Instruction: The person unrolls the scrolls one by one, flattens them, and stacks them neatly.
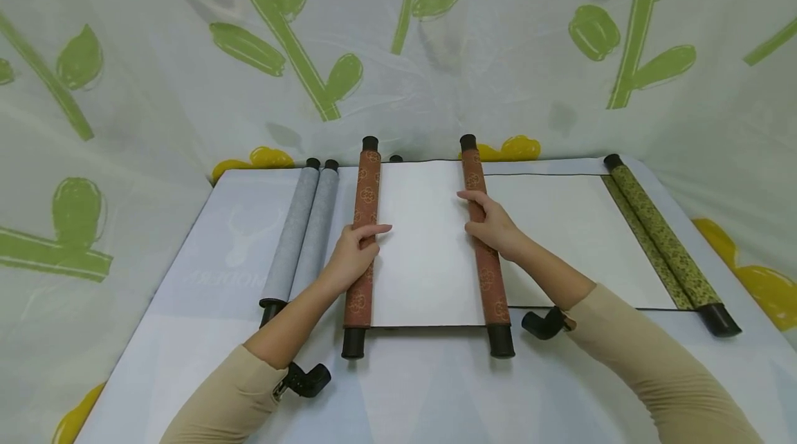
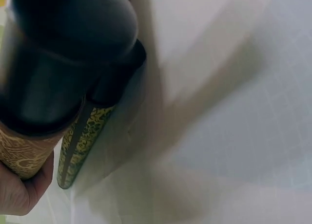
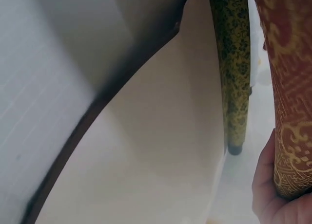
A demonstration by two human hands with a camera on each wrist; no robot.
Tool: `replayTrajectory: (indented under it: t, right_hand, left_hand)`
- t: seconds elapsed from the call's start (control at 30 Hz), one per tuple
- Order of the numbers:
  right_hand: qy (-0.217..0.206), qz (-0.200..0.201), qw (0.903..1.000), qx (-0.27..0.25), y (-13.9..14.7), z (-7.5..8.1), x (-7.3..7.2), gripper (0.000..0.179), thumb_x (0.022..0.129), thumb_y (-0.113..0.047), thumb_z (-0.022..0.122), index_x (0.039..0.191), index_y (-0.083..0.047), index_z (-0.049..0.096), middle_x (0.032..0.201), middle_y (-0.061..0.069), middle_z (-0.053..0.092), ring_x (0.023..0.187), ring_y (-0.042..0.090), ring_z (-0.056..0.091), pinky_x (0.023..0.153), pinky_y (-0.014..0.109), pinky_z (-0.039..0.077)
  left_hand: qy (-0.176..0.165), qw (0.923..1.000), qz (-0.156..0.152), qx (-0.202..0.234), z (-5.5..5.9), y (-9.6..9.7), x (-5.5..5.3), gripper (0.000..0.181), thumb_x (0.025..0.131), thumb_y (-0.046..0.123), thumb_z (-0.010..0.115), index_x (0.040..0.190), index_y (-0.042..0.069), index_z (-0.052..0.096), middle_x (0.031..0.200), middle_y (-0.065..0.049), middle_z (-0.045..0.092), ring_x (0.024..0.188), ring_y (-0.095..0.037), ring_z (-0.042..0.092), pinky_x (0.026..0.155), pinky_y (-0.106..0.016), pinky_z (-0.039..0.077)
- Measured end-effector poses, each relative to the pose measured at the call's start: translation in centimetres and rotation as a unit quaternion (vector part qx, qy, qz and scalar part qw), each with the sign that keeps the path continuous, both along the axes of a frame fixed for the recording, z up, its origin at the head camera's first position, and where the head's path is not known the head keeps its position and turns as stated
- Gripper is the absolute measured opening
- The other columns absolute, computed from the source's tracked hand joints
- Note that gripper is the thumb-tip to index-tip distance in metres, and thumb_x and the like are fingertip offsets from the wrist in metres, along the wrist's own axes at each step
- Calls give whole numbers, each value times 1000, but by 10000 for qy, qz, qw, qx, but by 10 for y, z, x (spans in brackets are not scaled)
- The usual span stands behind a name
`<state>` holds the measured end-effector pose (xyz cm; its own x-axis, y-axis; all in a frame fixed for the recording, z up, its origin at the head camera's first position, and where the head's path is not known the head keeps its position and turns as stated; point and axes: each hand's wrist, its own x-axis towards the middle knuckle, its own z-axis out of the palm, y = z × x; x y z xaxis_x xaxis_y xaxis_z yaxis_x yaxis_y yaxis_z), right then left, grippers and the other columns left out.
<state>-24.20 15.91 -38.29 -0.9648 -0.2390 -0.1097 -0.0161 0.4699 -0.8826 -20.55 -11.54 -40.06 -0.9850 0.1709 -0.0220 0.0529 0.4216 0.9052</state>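
A reddish-brown patterned scroll (image 1: 367, 188) with black end knobs lies partly unrolled between my hands, its white sheet (image 1: 423, 257) stretched between two rolls. My left hand (image 1: 350, 259) grips the left roll near its middle, thumb on the inner side. My right hand (image 1: 496, 226) holds the right roll (image 1: 492, 285) a little farther up, index finger extended over it. In the left wrist view a black knob (image 2: 48, 73) looms close, with my fingers (image 2: 36, 185) below it. The right wrist view shows gold-figured brocade (image 3: 295, 87) above my hand (image 3: 273, 199).
To the right lies a green-patterned scroll (image 1: 663, 236), its pale sheet (image 1: 566, 236) spread out and partly under the brown one. Two grey rolls (image 1: 292, 229) lie side by side at left. A leaf-printed curtain (image 1: 436, 84) hangs behind the table (image 1: 436, 402).
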Motion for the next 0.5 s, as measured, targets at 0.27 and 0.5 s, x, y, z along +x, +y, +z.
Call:
replayTrajectory:
  t: [0.27, 0.5]
  right_hand:
    - [96, -164, 9998, -72, 6, -2, 1, 59, 89, -6, 57, 144, -12, 37, 154, 16, 23, 138, 33, 23, 100, 48, 34]
    - [-23, -200, 9996, -174, 6, -1, 2, 77, 79, -16, 77, 144, -14, 36, 152, 15, 26, 138, 35, 24, 105, 53, 30]
  left_hand:
    - [-167, 9989, 317, -293, 2, -4, -1, 44, 82, 12, 70, 125, 16, 64, 133, -19, 46, 122, -29, 43, 97, -43, 39]
    - [-275, 9987, 333, -256, 1, -6, 0, 56, 73, 19, 82, 126, 17, 63, 137, -17, 45, 133, -34, 34, 107, -52, 28]
